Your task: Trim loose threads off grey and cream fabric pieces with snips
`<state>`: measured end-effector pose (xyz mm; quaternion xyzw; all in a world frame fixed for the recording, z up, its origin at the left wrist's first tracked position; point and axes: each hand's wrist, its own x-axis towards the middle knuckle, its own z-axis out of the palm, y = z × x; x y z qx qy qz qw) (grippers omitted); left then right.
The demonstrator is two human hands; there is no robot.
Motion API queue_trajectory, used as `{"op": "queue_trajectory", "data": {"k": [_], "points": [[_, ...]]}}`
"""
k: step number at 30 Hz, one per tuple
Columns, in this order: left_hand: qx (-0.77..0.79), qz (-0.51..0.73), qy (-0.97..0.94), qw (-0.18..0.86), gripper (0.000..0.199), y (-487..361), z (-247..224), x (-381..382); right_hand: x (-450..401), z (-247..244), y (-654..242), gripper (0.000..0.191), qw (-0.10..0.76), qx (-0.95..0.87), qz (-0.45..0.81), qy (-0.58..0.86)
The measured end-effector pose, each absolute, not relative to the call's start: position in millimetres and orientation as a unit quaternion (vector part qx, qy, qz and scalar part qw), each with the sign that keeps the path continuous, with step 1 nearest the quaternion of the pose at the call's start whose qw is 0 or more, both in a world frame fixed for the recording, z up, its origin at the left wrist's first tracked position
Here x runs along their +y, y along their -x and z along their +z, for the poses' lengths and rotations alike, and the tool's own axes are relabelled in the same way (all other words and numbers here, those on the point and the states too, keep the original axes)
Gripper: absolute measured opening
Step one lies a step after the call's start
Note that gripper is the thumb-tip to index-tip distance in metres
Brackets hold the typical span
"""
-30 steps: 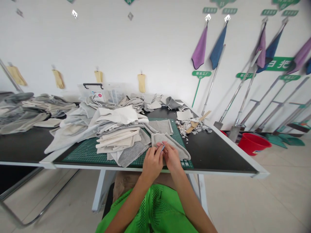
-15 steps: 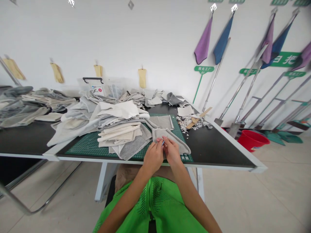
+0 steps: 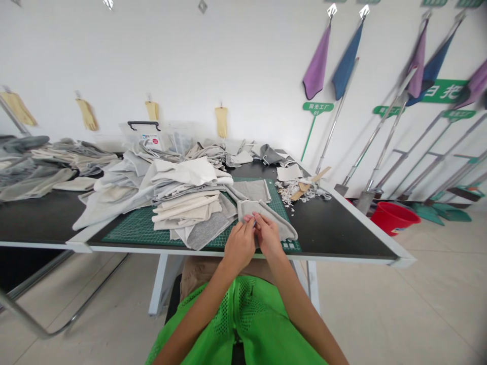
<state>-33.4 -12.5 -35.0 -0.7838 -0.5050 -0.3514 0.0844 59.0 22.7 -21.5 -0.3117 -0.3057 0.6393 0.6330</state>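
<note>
A light grey piece of cloth (image 3: 279,223) with a raised, rolled-looking edge lies near the front of the green cutting mat (image 3: 133,225). Over its left part my left hand (image 3: 240,238) and my right hand (image 3: 268,234) meet, fingertips pinched together. Between them shows a sliver of a small blue object (image 3: 254,223), too small to name; which hand grips it I cannot tell. My fingers hide the cloth beneath. Left of my hands is a stack of folded cream cloths (image 3: 186,213) on a darker grey cloth (image 3: 213,225). Behind the hands lies another flat grey cloth (image 3: 253,191).
A tall heap of pale cloths (image 3: 182,175) covers the mat's left. Fabric scraps (image 3: 312,191) with a tan strip (image 3: 310,183) lie at the right. A clear plastic box (image 3: 175,137) stands behind. Beyond the table's right edge is a red bucket (image 3: 394,217) on the floor.
Both hands stay pinched together at the same place on the grey cloth, with slight finger movement. Less of the blue object shows now. The view has shifted very slightly.
</note>
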Motion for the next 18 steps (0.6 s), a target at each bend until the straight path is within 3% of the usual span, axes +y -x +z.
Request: {"op": "queue_trajectory", "data": {"k": [18], "points": [[-0.502, -0.357, 0.783, 0.09, 0.041, 33.6, -35.2, -14.0, 21.7, -20.9, -59.7, 0.03, 0.636, -0.299, 0.638, 0.315]]}}
